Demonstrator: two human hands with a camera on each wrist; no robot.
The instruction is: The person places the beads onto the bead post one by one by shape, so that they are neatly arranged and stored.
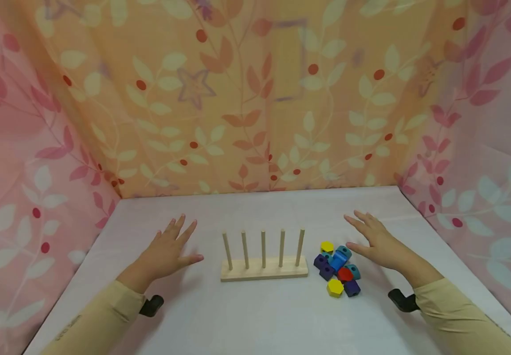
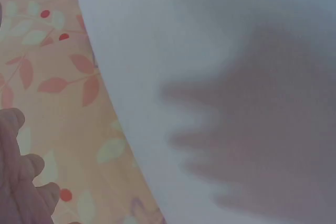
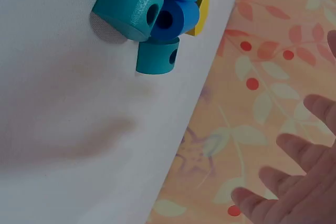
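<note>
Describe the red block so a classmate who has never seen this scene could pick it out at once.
On the white table, find the wooden peg stand. In the head view, a block pile lies to its right. The red block, beside a teal block, is the only red piece there.

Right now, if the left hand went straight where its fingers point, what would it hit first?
Probably the leafy orange cloth at the back; the left hand points past the peg rack, though depth is hard to judge.
</note>
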